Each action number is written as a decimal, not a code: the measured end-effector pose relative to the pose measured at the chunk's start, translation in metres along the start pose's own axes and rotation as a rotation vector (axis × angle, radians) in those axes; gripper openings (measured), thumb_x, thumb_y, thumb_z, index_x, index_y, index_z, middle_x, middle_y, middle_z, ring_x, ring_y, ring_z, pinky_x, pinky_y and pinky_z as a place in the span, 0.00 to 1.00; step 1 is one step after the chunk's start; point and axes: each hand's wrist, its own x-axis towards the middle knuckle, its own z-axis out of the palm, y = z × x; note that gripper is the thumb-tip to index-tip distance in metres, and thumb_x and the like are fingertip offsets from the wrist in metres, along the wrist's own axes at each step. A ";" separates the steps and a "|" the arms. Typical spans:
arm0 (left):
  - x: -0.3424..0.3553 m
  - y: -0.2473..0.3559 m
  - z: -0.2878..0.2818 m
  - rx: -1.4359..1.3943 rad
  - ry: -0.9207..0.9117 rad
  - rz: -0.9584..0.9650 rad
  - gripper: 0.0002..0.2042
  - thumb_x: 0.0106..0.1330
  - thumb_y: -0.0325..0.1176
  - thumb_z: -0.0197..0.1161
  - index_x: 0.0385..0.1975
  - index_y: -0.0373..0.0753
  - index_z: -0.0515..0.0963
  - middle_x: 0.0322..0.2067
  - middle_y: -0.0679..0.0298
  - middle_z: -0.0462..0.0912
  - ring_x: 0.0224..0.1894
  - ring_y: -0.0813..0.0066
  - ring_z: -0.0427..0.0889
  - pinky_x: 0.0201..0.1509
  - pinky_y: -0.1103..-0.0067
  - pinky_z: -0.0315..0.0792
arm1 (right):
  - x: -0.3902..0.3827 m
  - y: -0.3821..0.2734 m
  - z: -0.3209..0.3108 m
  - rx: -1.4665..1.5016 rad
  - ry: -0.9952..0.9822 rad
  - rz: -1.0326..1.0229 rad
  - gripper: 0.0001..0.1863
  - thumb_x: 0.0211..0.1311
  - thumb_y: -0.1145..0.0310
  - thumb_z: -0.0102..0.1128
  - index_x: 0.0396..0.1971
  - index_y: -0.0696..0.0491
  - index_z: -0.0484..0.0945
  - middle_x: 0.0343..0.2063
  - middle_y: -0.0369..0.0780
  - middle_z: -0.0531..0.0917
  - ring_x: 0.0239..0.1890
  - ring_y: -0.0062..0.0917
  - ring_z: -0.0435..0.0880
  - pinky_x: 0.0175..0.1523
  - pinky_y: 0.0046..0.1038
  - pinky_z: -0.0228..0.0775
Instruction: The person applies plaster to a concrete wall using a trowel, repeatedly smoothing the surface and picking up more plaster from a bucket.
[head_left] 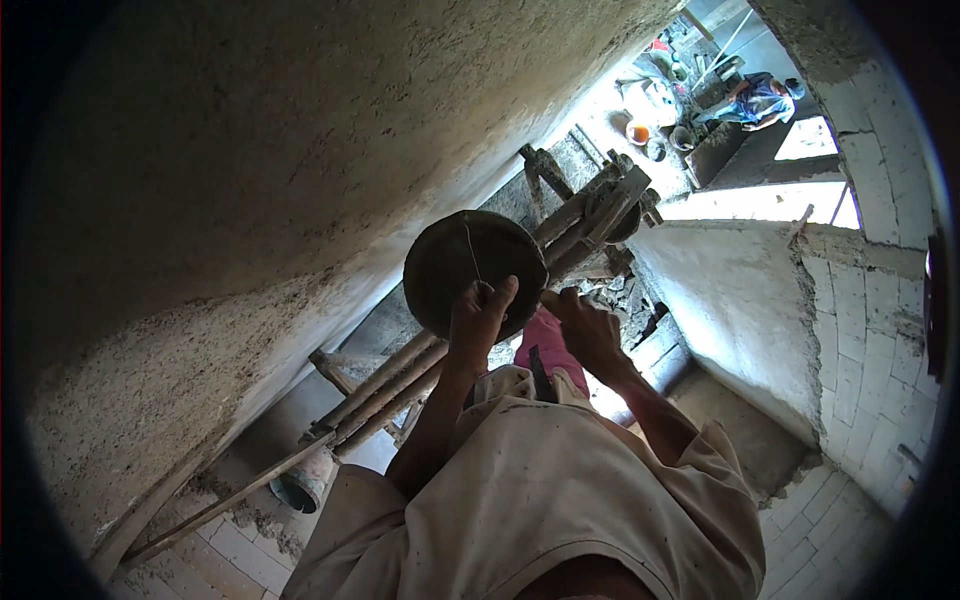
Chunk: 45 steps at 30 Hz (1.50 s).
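A dark round bucket (455, 260) with a thin wire handle is in front of me, over a scaffold of rough poles. My left hand (475, 325) is closed on the wire handle, its thumb raised against the dark bucket. Just right of the bucket's rim, my right hand (590, 330) has its fingers curled; what they hold, if anything, is hard to make out. Below the hands, pink-clad legs (560, 355) show past my beige shirt.
Scaffold poles (390, 385) run diagonally beside a rough plastered wall (250, 150). A white block wall (865, 370) stands at right. In the bright area at upper right, a person (760, 100) in blue is among several buckets (638, 132). A cylindrical container (298, 485) lies at lower left.
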 end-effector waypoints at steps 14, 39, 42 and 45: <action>-0.036 0.024 0.002 0.304 -0.048 0.199 0.22 0.60 0.49 0.69 0.19 0.38 0.69 0.15 0.65 0.70 0.20 0.80 0.68 0.25 0.74 0.66 | 0.020 -0.017 0.032 0.442 -0.412 0.053 0.18 0.62 0.55 0.58 0.49 0.47 0.77 0.42 0.45 0.81 0.47 0.40 0.82 0.48 0.40 0.73; -0.007 0.047 -0.052 -0.241 -0.007 -0.007 0.25 0.65 0.62 0.56 0.16 0.50 0.64 0.09 0.75 0.57 0.09 0.81 0.57 0.28 0.69 0.79 | -0.025 -0.023 0.093 0.980 -0.478 0.191 0.30 0.63 0.41 0.56 0.50 0.53 0.77 0.35 0.40 0.81 0.38 0.27 0.80 0.40 0.30 0.73; -0.003 0.038 -0.083 -0.272 0.077 0.037 0.25 0.66 0.62 0.56 0.18 0.48 0.65 0.10 0.74 0.58 0.10 0.81 0.58 0.30 0.65 0.80 | -0.045 -0.053 0.063 1.045 -0.404 0.066 0.35 0.65 0.38 0.52 0.59 0.53 0.71 0.29 0.36 0.77 0.29 0.21 0.75 0.32 0.25 0.68; -0.012 0.042 -0.096 -0.304 0.097 0.035 0.26 0.65 0.64 0.55 0.19 0.48 0.66 0.10 0.73 0.58 0.11 0.80 0.60 0.33 0.61 0.80 | -0.045 -0.060 0.066 1.113 -0.446 0.063 0.37 0.67 0.38 0.48 0.66 0.50 0.65 0.25 0.33 0.74 0.23 0.16 0.70 0.27 0.23 0.65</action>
